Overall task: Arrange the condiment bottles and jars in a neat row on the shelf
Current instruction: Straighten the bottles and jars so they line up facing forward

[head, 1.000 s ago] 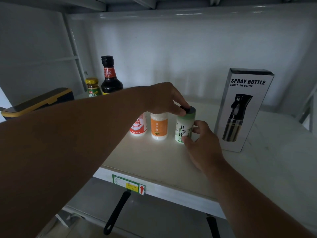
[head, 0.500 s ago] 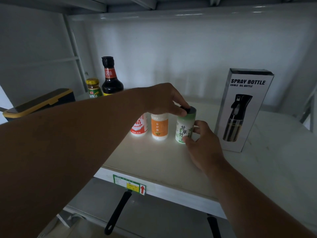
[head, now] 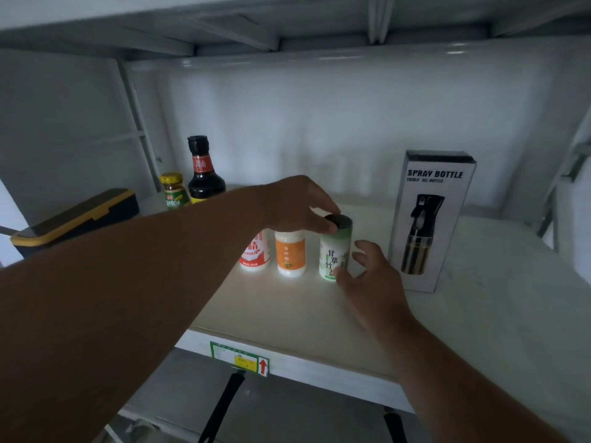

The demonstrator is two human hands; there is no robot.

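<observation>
The small green-labelled plastic jar with dark lid, standing beside the orange-labelled jar, looks light and smooth, so the left hand pinches its lid while the half-open right hand probably only touches its side.

A white box printed "SPRAY BOTTLE", with a picture of a dark sprayer, stands upright at the right. At the far left lies a dark case with yellow trim, tilted. A green-edged sticker with a yellow patch and a red arrow sits on the front lip. Below hang two black handles, the right one partly cut off.
</observation>
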